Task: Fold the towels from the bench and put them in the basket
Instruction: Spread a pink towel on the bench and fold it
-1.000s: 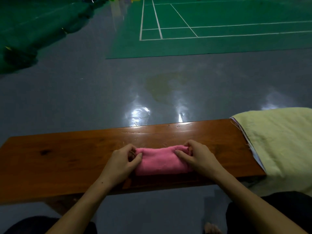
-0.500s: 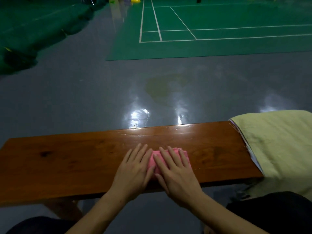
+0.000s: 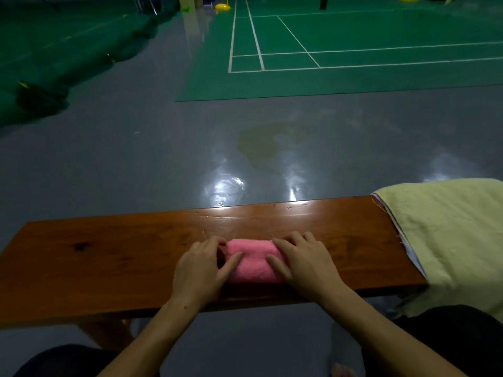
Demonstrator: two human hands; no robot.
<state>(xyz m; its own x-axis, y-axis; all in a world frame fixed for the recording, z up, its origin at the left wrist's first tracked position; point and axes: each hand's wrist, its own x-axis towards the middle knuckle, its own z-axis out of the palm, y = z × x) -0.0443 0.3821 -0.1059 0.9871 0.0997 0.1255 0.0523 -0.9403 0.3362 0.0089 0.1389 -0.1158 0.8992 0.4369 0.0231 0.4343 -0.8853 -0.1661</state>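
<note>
Both hands' fingers curled round ends of pink towel [image 3: 251, 261] on bench [image 3: 109, 257] — left hand [image 3: 201, 270], right hand [image 3: 304, 263].

This is an indoor sports hall, a badminton hall by the look of it. Far across the room lies a green court mat [image 3: 353, 47] marked with white lines [image 3: 255, 34] in the boxes of a badminton court. Around it spreads a glossy grey floor [image 3: 136, 159] that mirrors overhead lights. At far left, dark green netting or matting [image 3: 54, 58] lies bunched along the floor's edge. Small yellow objects [image 3: 222, 7] sit at the far end, too small to identify. Near the camera stands a plain wooden bench [image 3: 109, 257], the sort set beside a court.
</note>
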